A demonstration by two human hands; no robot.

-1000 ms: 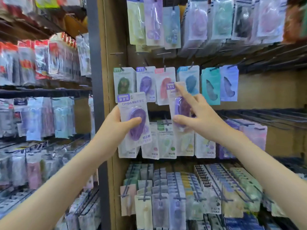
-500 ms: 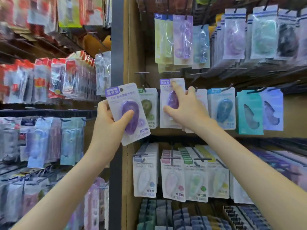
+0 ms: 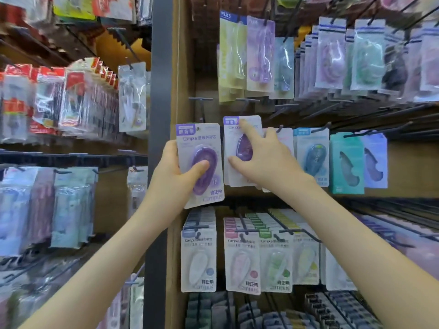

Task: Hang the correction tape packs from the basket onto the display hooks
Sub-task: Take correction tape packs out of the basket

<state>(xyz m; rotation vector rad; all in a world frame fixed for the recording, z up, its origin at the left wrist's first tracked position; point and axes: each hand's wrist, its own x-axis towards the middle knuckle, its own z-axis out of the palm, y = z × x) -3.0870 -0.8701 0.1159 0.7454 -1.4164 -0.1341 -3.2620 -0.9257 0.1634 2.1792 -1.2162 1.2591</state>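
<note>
My left hand (image 3: 175, 172) grips a purple correction tape pack (image 3: 202, 141) by its left edge, thumb across the blister, and holds it upright in front of the leftmost column of the middle hook row. My right hand (image 3: 263, 160) holds a second purple correction tape pack (image 3: 240, 136) against the neighbouring hook stack. Its index finger lies on the pack's top near the hang hole, its thumb on the lower front. The hook behind this pack is hidden. The basket is out of view.
Blue (image 3: 311, 157), teal (image 3: 346, 162) and lilac (image 3: 375, 160) packs hang to the right on the same row. Bare black hooks (image 3: 249, 100) jut out just above. White, pink, green and yellow packs (image 3: 242, 260) fill the row below. A grey upright post (image 3: 159, 91) borders the left side.
The view has shifted down and closer. My right hand has carried its purple pack up and left to the second hook column. My left hand has raised its pack beside it.
</note>
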